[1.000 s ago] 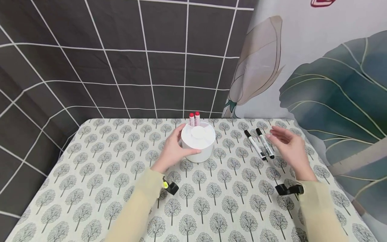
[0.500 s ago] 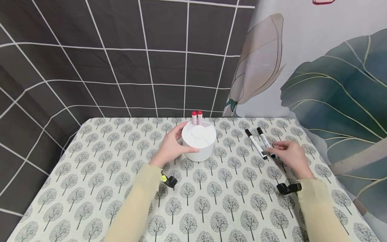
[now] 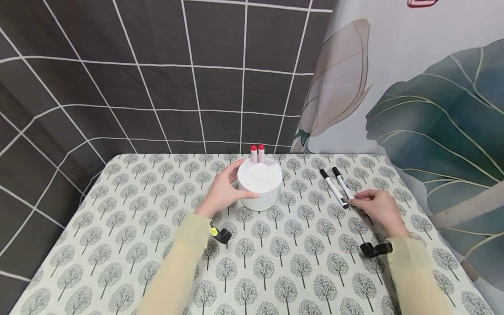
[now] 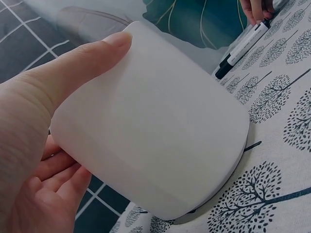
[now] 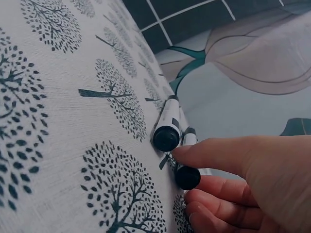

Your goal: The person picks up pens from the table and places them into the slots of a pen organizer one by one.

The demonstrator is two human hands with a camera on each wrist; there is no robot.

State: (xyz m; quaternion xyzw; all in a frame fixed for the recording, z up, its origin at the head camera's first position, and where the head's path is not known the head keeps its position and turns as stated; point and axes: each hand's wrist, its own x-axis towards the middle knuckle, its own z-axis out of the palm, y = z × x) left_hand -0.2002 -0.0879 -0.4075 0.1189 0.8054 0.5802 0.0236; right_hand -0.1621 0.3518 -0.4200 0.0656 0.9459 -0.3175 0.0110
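My left hand (image 3: pixel 224 190) grips the side of a white round pen holder (image 3: pixel 265 201), thumb across its front and fingers behind. In the left wrist view the holder's smooth wall (image 4: pixel 150 121) fills the middle. Two red-capped markers (image 3: pixel 261 154) stand upright at its back. To the right, two white markers with black caps lie side by side, slanting. My right hand (image 3: pixel 378 208) pinches the near end of the right-hand marker (image 3: pixel 343 185) between thumb and fingers; its black end (image 5: pixel 188 178) shows between them. The left-hand marker (image 3: pixel 334 189) lies close beside, its near end by my thumb.
A pale cloth printed with trees (image 3: pixel 260 267) covers the table. Behind stands a dark curtain with a white grid (image 3: pixel 157 87), and at the right a curtain with large leaves and a flower bud (image 3: pixel 441 109). Each wrist wears a black strapped camera (image 3: pixel 376 249).
My right hand has come down and left onto the right-hand black-capped marker and pinched its near end. That marker has shifted slightly left. My left hand stays on the pen holder.
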